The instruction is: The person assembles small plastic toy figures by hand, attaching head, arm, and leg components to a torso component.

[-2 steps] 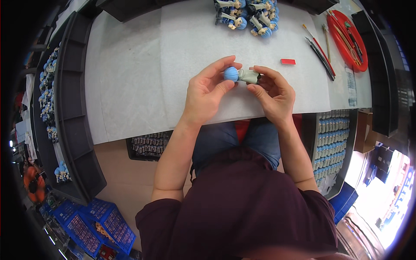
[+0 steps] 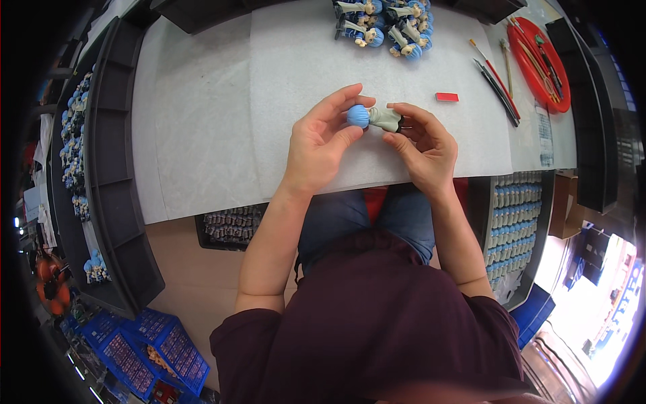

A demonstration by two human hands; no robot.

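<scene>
Above the near part of the white-covered table I hold a small figurine (image 2: 385,119) lying sideways, with a round blue-haired head and a pale grey-green body. My left hand (image 2: 324,135) pinches the head between thumb and fingers. At the other end, my right hand (image 2: 425,141) grips the dark lower part of the figurine with thumb and fingertips. The face side of the figurine is turned away from view. A small red block (image 2: 447,97) lies on the table beyond my right hand.
Several blue-haired figurines (image 2: 406,30) lie at the table's far side. Paintbrushes (image 2: 496,84) rest at the right, beside a red oval tray (image 2: 538,64) of tools. Dark bins (image 2: 111,135) stand left; a tray of figurines (image 2: 517,225) sits low at right.
The figurine has turned very slightly between my hands. Otherwise almost everything stays in place.
</scene>
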